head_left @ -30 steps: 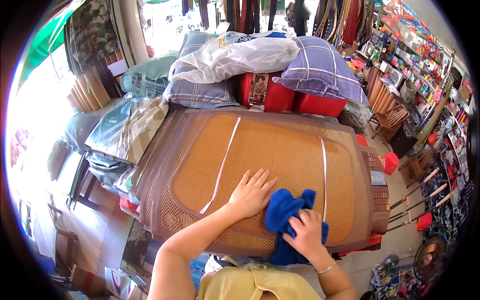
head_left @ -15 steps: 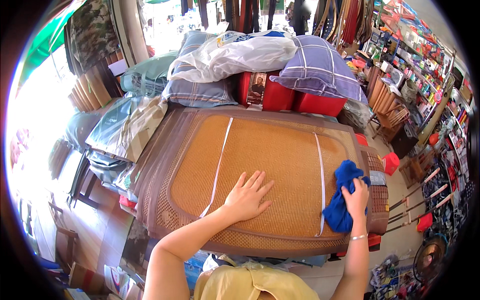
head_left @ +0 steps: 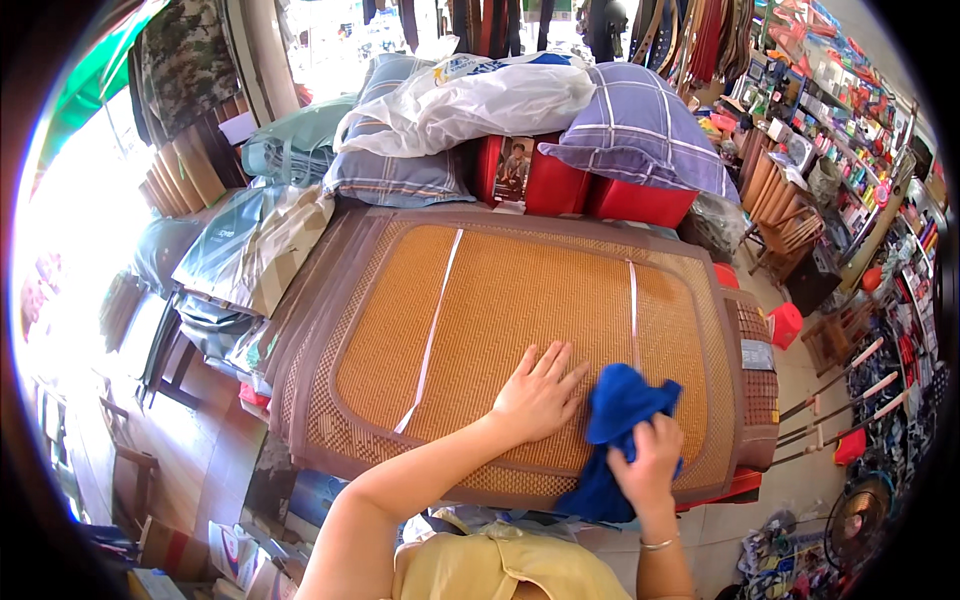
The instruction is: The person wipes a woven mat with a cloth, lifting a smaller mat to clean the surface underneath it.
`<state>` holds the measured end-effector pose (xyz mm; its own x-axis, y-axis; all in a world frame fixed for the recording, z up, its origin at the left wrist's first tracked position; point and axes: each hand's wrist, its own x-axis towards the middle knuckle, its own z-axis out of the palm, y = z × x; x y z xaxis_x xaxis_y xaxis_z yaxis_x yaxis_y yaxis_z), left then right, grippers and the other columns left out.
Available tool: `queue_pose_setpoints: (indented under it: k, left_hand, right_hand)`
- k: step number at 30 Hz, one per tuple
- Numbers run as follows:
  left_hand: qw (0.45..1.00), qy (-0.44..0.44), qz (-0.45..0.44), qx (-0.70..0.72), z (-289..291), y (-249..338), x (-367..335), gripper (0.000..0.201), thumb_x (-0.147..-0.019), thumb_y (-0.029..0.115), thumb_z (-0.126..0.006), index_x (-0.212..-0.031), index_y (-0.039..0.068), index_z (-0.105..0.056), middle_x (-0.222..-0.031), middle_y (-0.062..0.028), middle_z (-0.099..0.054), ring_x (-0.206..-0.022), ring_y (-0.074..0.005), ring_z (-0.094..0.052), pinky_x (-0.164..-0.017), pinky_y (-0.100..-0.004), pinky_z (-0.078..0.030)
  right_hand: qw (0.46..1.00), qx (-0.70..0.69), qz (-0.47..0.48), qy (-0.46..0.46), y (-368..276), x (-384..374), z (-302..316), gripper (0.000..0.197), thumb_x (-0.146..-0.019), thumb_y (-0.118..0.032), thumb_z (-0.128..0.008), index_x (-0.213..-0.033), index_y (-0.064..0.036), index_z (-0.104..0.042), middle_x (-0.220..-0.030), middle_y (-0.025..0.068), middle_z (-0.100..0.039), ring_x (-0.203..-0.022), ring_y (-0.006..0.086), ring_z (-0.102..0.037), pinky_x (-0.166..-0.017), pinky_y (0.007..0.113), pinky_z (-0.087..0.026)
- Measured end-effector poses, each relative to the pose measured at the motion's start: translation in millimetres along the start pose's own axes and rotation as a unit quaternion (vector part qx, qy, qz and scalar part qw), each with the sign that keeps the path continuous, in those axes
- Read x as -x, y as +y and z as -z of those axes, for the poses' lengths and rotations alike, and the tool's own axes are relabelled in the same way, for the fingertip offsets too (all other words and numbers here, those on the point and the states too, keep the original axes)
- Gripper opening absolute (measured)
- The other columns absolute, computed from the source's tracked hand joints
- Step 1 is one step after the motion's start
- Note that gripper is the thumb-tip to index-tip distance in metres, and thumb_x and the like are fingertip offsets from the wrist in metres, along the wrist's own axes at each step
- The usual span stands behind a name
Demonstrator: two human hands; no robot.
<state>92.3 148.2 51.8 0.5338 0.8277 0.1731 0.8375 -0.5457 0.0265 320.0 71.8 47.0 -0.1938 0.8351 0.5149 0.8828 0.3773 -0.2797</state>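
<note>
A woven tan mat (head_left: 500,300) with a brown border lies on a stack of mats in front of me. Two white straps (head_left: 433,330) run across it from far to near. My left hand (head_left: 541,394) rests flat on the mat, fingers stretched, right of the left strap. My right hand (head_left: 652,462) grips a blue cloth (head_left: 618,412) against the near right part of the mat. The cloth covers the near part of the right strap, and one end of it reaches the mat's front edge.
Behind the mat sit plaid pillows (head_left: 640,125), a white plastic bag (head_left: 465,105) and red boxes (head_left: 640,207). Bagged goods (head_left: 255,250) are piled at the left. Shelves of small goods (head_left: 850,140), long-handled tools (head_left: 850,400) and a fan (head_left: 860,515) stand at the right.
My right hand has drawn the blue cloth leftward and toward me, off the mat's right side. My left hand has slid a little to the right, still flat.
</note>
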Motion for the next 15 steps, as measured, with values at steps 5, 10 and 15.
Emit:
queue_pose_setpoints:
  k: [5, 10, 15]
  left_hand:
    - [0.997, 0.031, 0.018, 0.075, -3, 1, 2, 0.056, -0.097, 0.035, -0.050, -0.148, 0.012, -0.041, -0.153, -0.0212, -0.035, -0.145, -0.0347, -0.029, -0.118, -0.0547, -0.022]
    - [0.934, 0.124, -0.027, 0.333, 24, -10, 8, 0.019, -0.089, 0.018, -0.064, -0.103, 0.007, -0.069, -0.106, -0.0110, -0.070, -0.105, -0.0316, -0.064, -0.095, -0.0464, -0.045]
    - [0.813, 0.274, -0.167, 0.487, 135, -5, 51, 0.005, -0.083, 0.008, -0.066, -0.078, 0.008, -0.064, -0.076, -0.0040, -0.066, -0.074, -0.0233, -0.065, -0.073, -0.0372, -0.049]
  right_hand:
    - [0.982, 0.076, -0.139, 0.107, 88, 22, 12, 0.049, -0.075, -0.019, -0.076, -0.115, -0.0008, -0.056, -0.123, 0.0225, -0.054, -0.110, 0.0436, -0.050, -0.094, 0.052, -0.039]
    - [0.977, 0.083, -0.164, 0.109, 112, 30, 9, 0.051, -0.077, -0.021, -0.075, -0.119, 0.0000, -0.055, -0.125, 0.0231, -0.053, -0.114, 0.0426, -0.049, -0.096, 0.051, -0.039]
    - [0.975, 0.078, -0.175, 0.114, 116, 33, 7, 0.052, -0.077, -0.021, -0.075, -0.118, 0.0016, -0.054, -0.126, 0.0235, -0.053, -0.113, 0.0426, -0.049, -0.097, 0.051, -0.038]
